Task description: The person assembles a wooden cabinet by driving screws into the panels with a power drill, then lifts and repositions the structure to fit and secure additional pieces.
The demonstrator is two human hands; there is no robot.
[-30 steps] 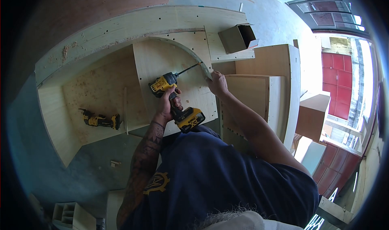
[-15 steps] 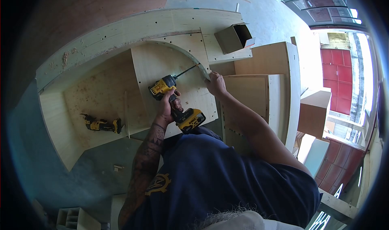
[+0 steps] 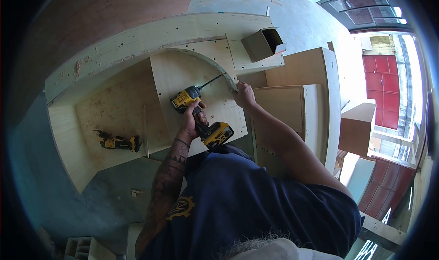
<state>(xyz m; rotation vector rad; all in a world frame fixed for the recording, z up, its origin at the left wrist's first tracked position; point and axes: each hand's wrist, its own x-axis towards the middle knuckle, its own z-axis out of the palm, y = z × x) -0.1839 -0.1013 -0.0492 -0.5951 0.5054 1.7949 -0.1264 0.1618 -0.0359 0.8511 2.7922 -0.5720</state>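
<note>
Drill [image 3: 191, 99] in clenched left hand [image 3: 194, 116] meets curved strip [image 3: 212, 62], right hand [image 3: 245, 95] grasping the strip's end: fastening seemingly underway, needing steady pressure.

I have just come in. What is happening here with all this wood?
A person is working on a plywood panel. The left hand grips a yellow cordless drill, its long bit aimed at the curved strip along the panel's edge. The right hand is at the end of that strip, close to the bit's tip; whether it grips it is unclear. A second yellow tool lies on the board to the left, and an open cardboard box sits farther away.
</note>
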